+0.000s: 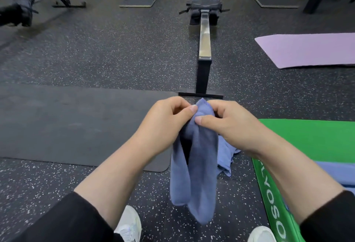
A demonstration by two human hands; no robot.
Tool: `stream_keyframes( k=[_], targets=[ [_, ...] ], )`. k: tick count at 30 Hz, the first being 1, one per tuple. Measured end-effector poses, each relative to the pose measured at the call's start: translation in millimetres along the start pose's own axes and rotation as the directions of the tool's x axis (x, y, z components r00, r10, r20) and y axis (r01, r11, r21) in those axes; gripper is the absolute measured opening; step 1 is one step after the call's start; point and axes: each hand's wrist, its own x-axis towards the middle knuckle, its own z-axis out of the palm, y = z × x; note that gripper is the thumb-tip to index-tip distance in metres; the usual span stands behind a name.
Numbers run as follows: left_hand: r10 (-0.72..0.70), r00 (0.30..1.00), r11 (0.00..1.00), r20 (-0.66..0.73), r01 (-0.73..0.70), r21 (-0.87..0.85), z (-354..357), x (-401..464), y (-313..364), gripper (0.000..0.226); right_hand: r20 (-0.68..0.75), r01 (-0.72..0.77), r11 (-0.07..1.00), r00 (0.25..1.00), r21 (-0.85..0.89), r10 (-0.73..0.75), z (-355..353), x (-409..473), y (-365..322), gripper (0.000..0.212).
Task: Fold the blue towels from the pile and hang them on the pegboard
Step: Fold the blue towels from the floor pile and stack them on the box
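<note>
Only lettering we can spot is on the green mat (315, 141), bottom right. White capitals run along its near edge, sideways from where we're looking, and the right forearm covers part of it. We can make out something like "YOSO", maybe more letters either side, but it's cut off and blurry, so we wouldn't swear to the brand.

Both arms reach forward and come together in the middle, forearms bare, black sleeves pushed up near the elbows. The left hand (169, 120) and the right hand (228, 122) are close together, knuckles up, fingers curled. Each one pinches the top of the towel (194, 164) between thumb and fingers.
</note>
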Motion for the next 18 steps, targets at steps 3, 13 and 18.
stream_keyframes(
  k=[3,13,18],
  targets=[
    [0.031,0.999,0.998,-0.008,-0.032,-0.051,3.9,-5.0,3.8,0.019,0.061,-0.040,0.999,0.997,0.016,0.038,3.7,-1.8,-2.0,0.015],
    [-0.141,0.961,0.954,0.239,0.067,0.291,-3.6,-16.4,-28.0,0.022,-0.293,0.048,0.990,0.956,0.131,-0.008,-19.5,-10.4,-7.6,0.031],
    [-0.207,0.978,0.866,0.020,0.173,0.469,-26.4,-15.1,-46.9,0.020,-0.469,0.065,0.983,0.883,0.172,0.024,-37.8,-14.9,2.1,0.022]
  ],
)
